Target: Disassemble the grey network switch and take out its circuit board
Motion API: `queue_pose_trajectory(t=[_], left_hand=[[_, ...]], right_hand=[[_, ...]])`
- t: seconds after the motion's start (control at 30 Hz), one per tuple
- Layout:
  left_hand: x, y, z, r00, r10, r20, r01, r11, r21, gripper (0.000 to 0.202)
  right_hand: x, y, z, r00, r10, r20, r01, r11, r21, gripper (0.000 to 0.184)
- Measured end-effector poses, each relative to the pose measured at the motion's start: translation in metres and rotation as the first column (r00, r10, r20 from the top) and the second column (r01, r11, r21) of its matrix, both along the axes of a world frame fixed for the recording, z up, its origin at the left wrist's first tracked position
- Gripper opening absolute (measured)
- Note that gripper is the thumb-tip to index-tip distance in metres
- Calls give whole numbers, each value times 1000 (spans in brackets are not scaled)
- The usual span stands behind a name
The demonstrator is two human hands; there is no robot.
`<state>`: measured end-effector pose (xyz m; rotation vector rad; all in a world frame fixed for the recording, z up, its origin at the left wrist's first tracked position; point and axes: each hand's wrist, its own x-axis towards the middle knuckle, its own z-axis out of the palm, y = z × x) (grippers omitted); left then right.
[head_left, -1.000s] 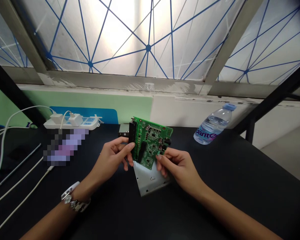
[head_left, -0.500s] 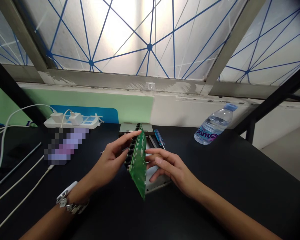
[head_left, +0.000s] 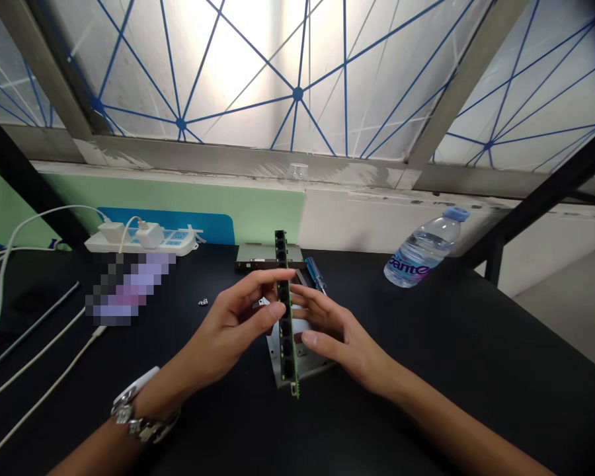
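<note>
A green circuit board with a row of black ports stands edge-on above the black table, between both hands. My left hand pinches its left face with thumb and fingers. My right hand presses flat, fingers extended, against its right face. Under the board lies a grey metal case part. Just behind it sit a second grey case piece and a blue-handled screwdriver. A small screw lies left of my left hand.
A white power strip with plugged chargers and white cables occupies the left. A pixelated object lies near it. A water bottle lies on its side at the right. A black frame leg stands beyond it.
The board has been turned from face-on to edge-on, ports towards me. My right hand shifted from its lower corner to its right face. The screwdriver and rear case piece came into view.
</note>
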<state>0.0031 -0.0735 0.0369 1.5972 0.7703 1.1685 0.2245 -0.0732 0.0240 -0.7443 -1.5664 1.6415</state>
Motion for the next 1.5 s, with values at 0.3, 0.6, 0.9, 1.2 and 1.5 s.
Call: queue_pose_trajectory(t=[0.3, 0.6, 0.9, 1.2, 1.5], left_hand=[[10, -3, -5, 992, -53, 116, 67, 991, -114, 76], [-6, 9, -11, 978, -40, 204, 78, 980, -182, 55], [-5, 20, -15, 941, 76, 330, 91, 882, -462, 48], [25, 5, -32, 933, 131, 334, 121, 760, -638, 70], [28, 2, -32, 928, 133, 348, 154, 715, -682, 74]], right_hand=[[-1, 4, -4, 997, -4, -75, 9, 998, 69, 82], [7, 5, -8, 986, -162, 35, 154, 974, 166, 74], [11, 4, -8, 968, -244, 64, 216, 933, 286, 54], [-2, -25, 4, 979, 12, 202, -114, 855, 506, 106], [-8, -30, -1, 973, -31, 227, -99, 838, 536, 108]])
